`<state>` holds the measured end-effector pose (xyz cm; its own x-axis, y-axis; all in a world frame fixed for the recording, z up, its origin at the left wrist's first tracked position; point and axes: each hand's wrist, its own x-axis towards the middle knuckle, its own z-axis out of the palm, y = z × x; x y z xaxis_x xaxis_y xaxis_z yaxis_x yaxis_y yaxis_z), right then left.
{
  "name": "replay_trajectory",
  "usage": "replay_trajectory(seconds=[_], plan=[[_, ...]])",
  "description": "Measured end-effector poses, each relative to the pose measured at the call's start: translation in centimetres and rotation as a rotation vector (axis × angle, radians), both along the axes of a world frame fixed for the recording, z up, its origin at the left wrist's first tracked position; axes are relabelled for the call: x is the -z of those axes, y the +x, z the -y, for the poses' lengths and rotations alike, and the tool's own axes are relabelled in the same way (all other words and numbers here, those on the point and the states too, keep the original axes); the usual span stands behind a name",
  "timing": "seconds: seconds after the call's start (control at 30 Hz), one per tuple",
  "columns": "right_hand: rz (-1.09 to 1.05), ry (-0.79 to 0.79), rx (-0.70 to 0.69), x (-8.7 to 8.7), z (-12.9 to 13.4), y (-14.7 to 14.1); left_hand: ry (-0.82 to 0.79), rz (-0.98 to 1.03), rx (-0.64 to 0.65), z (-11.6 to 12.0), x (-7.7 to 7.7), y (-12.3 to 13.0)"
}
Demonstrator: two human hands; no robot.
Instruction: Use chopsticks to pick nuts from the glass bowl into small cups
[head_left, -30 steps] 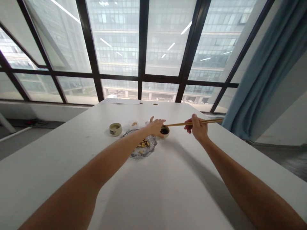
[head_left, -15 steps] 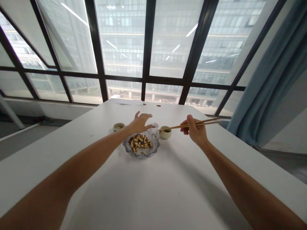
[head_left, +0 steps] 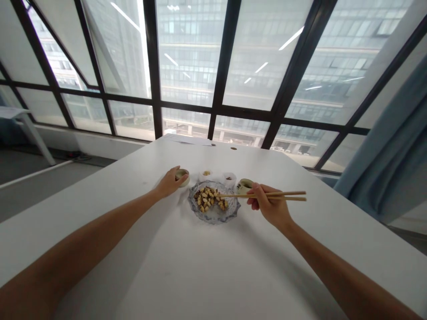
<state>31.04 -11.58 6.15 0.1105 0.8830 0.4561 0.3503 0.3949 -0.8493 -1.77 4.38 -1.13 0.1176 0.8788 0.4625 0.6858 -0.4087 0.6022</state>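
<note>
My left hand (head_left: 170,181) is wrapped round the side of a small green cup (head_left: 182,177) at the left of a clear glass plate (head_left: 213,218). Mixed nuts or seeds (head_left: 207,198) lie on the plate. My right hand (head_left: 267,203) grips wooden chopsticks (head_left: 283,196), whose tips reach over the plate at the nuts. Whether they pinch a piece is too small to tell. Behind my right fingers stands a second green cup (head_left: 244,186), partly hidden. Two small white cups (head_left: 206,175) (head_left: 229,179) with bits inside stand just beyond the plate.
The white table (head_left: 200,266) stretches to large windows with dark frames. Papers (head_left: 187,139) lie at its far edge, near two small round holes. A blue curtain (head_left: 383,151) hangs at the right, and another white table (head_left: 13,113) stands at the far left.
My left hand has moved left from above the plate's far side to the left green cup and closed round it. The chopstick tips have come over the plate. The view has turned slightly left.
</note>
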Motion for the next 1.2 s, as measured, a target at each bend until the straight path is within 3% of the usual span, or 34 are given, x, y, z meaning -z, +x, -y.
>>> replay_trajectory(seconds=[0.23,0.43,0.63,0.83,1.0,1.2], plan=[[0.159,-0.029,-0.096,1.4,0.1,0.0,-0.017,0.086,0.021,0.5,0.5,0.5],[0.176,0.005,-0.066,1.4,0.3,-0.2,-0.013,0.108,0.018,0.6,0.5,0.6],[-0.142,0.009,0.014,1.0,-0.2,-0.5,-0.023,0.114,0.01,0.7,0.5,0.5],[-0.511,-0.173,0.038,3.2,-1.4,-0.4,0.026,0.088,0.021,1.3,0.0,0.4],[-0.654,-0.252,0.078,4.5,-1.3,-0.4,0.131,0.066,0.046,1.8,-0.2,0.5],[-0.693,-0.229,0.096,4.5,-0.7,-0.8,0.241,-0.028,0.116,2.2,-0.4,0.4]])
